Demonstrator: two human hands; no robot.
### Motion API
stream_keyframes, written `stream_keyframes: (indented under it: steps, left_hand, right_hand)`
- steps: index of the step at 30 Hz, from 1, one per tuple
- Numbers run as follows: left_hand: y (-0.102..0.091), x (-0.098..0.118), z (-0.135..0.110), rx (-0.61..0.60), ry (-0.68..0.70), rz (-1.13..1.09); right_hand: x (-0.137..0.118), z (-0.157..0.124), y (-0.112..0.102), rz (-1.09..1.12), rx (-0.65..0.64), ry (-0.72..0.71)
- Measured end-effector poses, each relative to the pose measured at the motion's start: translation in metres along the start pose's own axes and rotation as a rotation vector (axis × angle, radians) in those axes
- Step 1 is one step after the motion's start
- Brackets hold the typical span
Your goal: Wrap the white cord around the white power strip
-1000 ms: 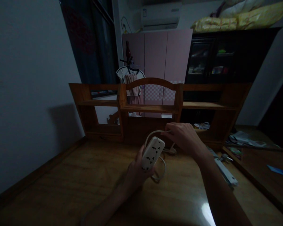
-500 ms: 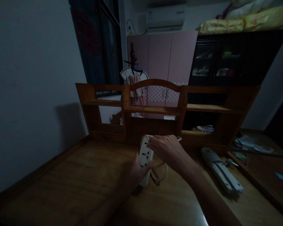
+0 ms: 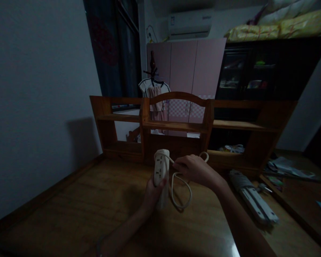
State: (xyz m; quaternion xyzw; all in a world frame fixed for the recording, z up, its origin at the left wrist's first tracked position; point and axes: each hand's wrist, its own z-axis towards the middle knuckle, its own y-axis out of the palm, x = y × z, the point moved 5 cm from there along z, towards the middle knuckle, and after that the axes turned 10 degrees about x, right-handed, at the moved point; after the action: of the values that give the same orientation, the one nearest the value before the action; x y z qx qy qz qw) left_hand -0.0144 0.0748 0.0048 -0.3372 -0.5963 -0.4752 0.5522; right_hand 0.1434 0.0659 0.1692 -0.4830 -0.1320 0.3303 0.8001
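Note:
A white power strip stands tilted above the wooden desk, its socket face turned left of me. My left hand is wrapped round its lower part. To the right, my right hand is closed in a pinch on the white cord, which passes across the strip's upper end. A loop of that cord hangs below my right hand, by the desk top, and another bend shows behind the hand. The fingertips of my right hand are partly hidden.
A second power strip with cord wound round one end lies on the desk at the right, its plug beside it. A wooden shelf unit spans the back of the desk. Plastic bags lie farther right.
My right hand has moved off the strip's face to its right, drawing the cord out. The strip has turned and shifted slightly left in my left hand.

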Motion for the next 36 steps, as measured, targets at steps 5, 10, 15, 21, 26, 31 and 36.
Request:
stream_keyframes:
  steps: [5, 10, 15, 21, 26, 31, 36]
  left_hand:
    - [0.002, -0.002, 0.000, -0.048, 0.036, 0.078]
    - [0.008, 0.003, -0.006, -0.150, 0.033, -0.012]
    - [0.017, 0.003, -0.012, -0.276, -0.069, -0.212]
    - [0.025, -0.010, -0.011, -0.447, -0.458, -0.426]
    - [0.025, -0.003, -0.005, -0.508, -0.545, -0.496]
    - [0.025, 0.005, -0.005, -0.586, -0.530, -0.434]
    - [0.026, 0.000, -0.003, -0.641, -0.539, -0.441]
  right_hand:
    - [0.015, 0.000, 0.006, 0.103, -0.098, 0.044]
    - [0.019, 0.002, 0.008, 0.079, -0.029, 0.047]
    - [0.017, 0.002, 0.010, 0.003, -0.037, 0.050]
    - [0.015, 0.006, 0.015, -0.155, -0.034, 0.067]
    - [0.006, 0.009, 0.020, -0.169, -0.020, 0.036]
    - [0.005, 0.009, 0.022, -0.124, -0.019, 0.017]
    - [0.011, 0.008, 0.027, -0.090, -0.064, 0.037]
